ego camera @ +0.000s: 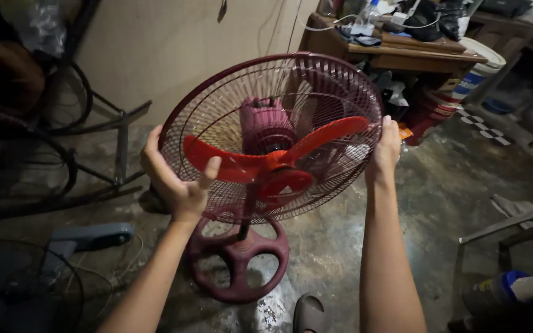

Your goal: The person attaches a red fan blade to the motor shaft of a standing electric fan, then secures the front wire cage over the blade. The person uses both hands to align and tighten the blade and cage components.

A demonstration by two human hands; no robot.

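Nearest, at 6 o'clock low in the view, a dark sandal (pixel 309 313) rests on the wet concrete floor (pixel 439 203), and just beyond it stands the maroon wheel-shaped base (pixel 237 258) of a pedestal fan. Up from that base a short stem carries the fan head, straight ahead of both forearms. The left hand (pixel 177 179) grasps the maroon wire grille (pixel 316 80) at its 9 o'clock edge, thumb laid over the front wires beside the tip of a red blade (pixel 266 163). The right hand (pixel 385 151) grips the same rim at 3 o'clock, fingers curled behind it. Both hands sit about equally close, on opposite ends of the grille's horizontal width; the motor housing (pixel 266 126) points away from the person. Farther off, at 1 o'clock, a cluttered wooden table (pixel 396 55) stands against the wall
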